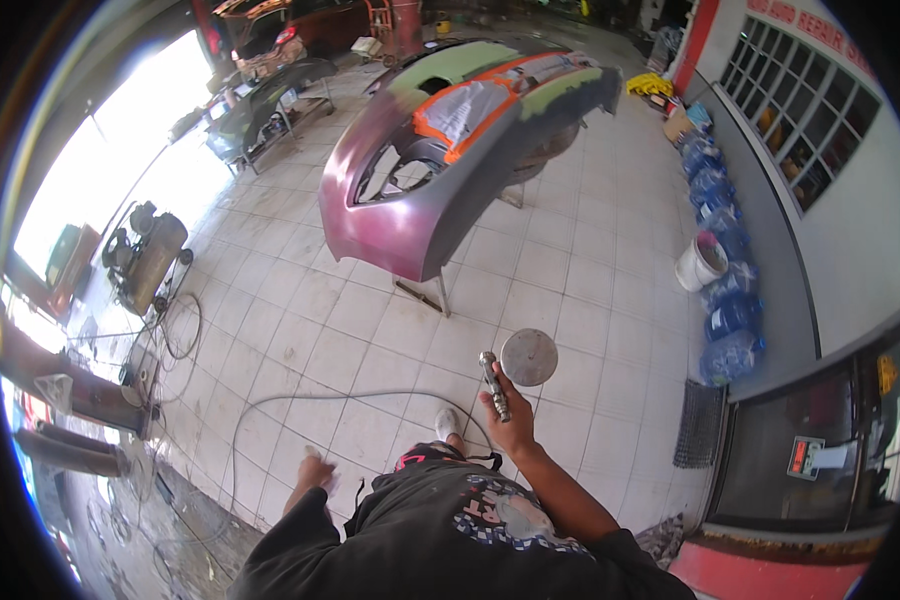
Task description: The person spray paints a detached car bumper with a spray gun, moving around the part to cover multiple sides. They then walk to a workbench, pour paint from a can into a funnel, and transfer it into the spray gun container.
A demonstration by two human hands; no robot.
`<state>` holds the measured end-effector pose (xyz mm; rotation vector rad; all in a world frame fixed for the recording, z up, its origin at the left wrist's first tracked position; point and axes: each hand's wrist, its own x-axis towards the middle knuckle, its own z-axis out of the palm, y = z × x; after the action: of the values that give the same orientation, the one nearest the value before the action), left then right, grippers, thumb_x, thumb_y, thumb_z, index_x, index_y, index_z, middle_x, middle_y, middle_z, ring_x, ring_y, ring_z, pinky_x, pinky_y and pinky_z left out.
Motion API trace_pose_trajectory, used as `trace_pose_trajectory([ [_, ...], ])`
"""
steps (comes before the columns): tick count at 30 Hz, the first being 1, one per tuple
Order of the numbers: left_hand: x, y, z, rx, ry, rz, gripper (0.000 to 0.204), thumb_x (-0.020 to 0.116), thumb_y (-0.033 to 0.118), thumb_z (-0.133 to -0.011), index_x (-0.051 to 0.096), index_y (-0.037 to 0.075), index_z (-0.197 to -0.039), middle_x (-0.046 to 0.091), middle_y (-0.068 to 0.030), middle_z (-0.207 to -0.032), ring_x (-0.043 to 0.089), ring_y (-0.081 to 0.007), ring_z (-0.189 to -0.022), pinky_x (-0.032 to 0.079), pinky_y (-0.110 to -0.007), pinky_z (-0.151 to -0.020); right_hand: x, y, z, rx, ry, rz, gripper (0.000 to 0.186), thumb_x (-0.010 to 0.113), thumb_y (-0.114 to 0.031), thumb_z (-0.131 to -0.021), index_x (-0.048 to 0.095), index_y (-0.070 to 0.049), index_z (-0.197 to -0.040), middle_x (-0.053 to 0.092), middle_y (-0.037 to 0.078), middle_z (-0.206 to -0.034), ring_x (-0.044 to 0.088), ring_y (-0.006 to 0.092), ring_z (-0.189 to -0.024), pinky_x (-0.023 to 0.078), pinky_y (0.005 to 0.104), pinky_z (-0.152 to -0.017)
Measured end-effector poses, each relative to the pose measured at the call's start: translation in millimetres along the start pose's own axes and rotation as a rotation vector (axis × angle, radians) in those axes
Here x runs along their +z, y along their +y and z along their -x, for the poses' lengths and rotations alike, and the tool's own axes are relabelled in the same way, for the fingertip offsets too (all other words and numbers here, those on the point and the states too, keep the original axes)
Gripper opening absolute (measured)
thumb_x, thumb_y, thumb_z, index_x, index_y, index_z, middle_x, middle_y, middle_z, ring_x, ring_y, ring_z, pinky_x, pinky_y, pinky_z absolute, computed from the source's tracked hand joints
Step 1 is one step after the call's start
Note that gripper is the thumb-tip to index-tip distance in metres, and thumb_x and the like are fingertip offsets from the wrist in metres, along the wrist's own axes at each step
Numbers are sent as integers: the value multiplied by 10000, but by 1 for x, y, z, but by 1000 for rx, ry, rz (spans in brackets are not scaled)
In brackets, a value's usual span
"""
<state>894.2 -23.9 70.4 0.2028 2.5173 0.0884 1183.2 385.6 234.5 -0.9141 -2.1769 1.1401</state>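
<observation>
My right hand (pixel 511 424) is closed around a metal spray gun (pixel 492 384), held out in front of my body. Beside the gun's body shows a round grey cup lid (pixel 529 357). A grey air hose (pixel 355 396) loops over the tiles and runs toward my right hand. Low on the left, my left hand (pixel 315 472) hangs away from my side, smeared by motion; whether it holds anything cannot be made out. Ahead of me a car bumper (pixel 395 228), patchy purple, grey and green with orange masking along its opening, rests on a stand.
A wheeled air compressor (pixel 150 255) stands at the left, near pillars (pixel 75 385). Farther back is another dark bumper (pixel 255 115) on a stand. Several blue water jugs (pixel 735 318) and a white bucket (pixel 702 262) line the right wall. A glass door (pixel 790 450) is at the lower right.
</observation>
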Motion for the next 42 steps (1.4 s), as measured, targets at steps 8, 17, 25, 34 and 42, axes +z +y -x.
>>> trace_pose_trajectory([
  [8, 53, -13, 9, -128, -409, 317, 373, 861, 387, -796, 722, 41, -774, 681, -77, -677, 644, -180, -599, 497, -387, -555, -6, 25, -62, -13, -200, -27, 588, 684, -370, -1006, 510, -89, -1493, 668, 218, -1327, 666, 386, -1199, 553, 375, -924],
  [17, 3, 233, -62, 445, -207, 322, 457, 789, 497, -831, 788, 123, -1093, 766, -206, -1008, 748, -358, -953, 583, -459, -807, 13, 53, -120, -131, -229, -92, 603, 728, -330, -978, 503, -136, -1502, 689, 214, -1272, 687, 404, -1101, 578, 395, -825],
  [25, -20, 225, -53, 171, -168, 354, 544, 830, 460, -795, 760, 26, -1114, 774, -199, -1009, 755, -313, -951, 580, -428, -828, -39, 63, -206, -178, -128, -34, 556, 698, -409, -985, 545, -160, -1457, 680, 205, -1302, 664, 418, -1133, 588, 431, -841],
  [34, 115, 152, 36, -104, -391, 254, 879, 877, 512, -733, 620, -32, -1374, 688, -237, -1299, 687, -344, -1187, 558, -398, -992, -113, 98, -298, -283, -13, -50, 562, 700, -428, -983, 548, -177, -1462, 716, 206, -1217, 672, 440, -1072, 579, 427, -789],
  [42, 88, 247, 55, -72, -311, 305, 628, 840, 470, -798, 732, 25, -1228, 767, -174, -1101, 742, -290, -1005, 583, -404, -860, -167, 99, -367, -342, 181, -29, 527, 677, -396, -1004, 586, -82, -1418, 674, 235, -1308, 636, 413, -1225, 549, 415, -952],
])
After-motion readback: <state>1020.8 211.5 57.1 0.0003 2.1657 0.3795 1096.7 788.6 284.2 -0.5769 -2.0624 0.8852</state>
